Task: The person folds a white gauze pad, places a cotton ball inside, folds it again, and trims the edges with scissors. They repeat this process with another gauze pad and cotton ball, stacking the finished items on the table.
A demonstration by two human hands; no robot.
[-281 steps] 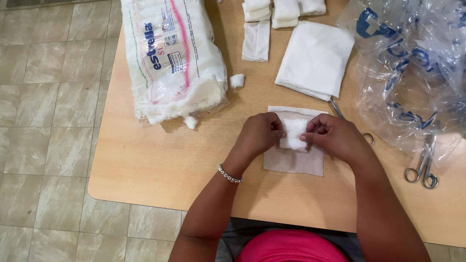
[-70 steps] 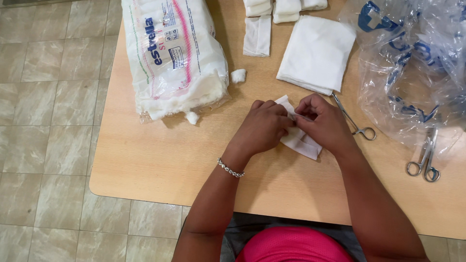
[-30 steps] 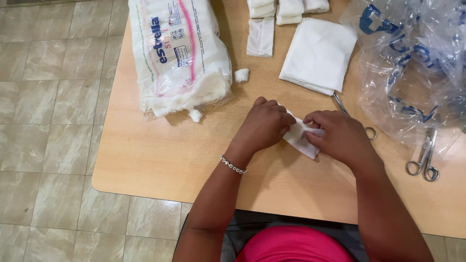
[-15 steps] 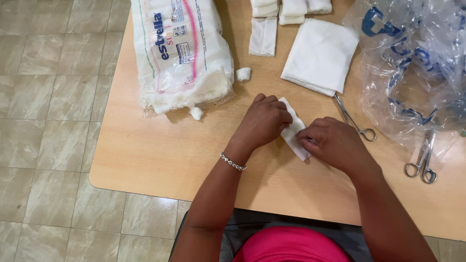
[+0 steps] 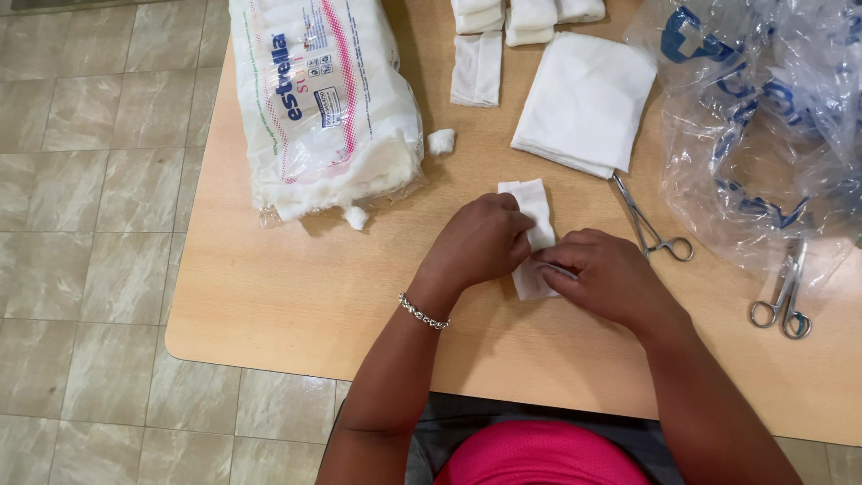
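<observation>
At the upper left of the frame a large plastic-wrapped pack of cotton wool (image 5: 328, 99) lies on the wooden table (image 5: 269, 296), with two loose cotton tufts (image 5: 440, 141) beside its open end. Just right of centre, the left hand (image 5: 480, 241) presses down on a small folded gauze pad (image 5: 533, 208), fingers curled over its left edge and flat against it. The right hand (image 5: 603, 277) meets it from the lower right, fingertips pinching the pad's lower end; how tightly they close cannot be told. The pad lies flat on the table between the two hands, its upper end showing bare. This looks like the folding step, with the fold being pressed flat. Above lie finished folded pads (image 5: 478, 67) and a stack of white gauze squares (image 5: 584, 103). Right of the hands rest forceps (image 5: 654, 229), a crumpled clear plastic bag (image 5: 763, 126) and scissors (image 5: 786, 301).
</observation>
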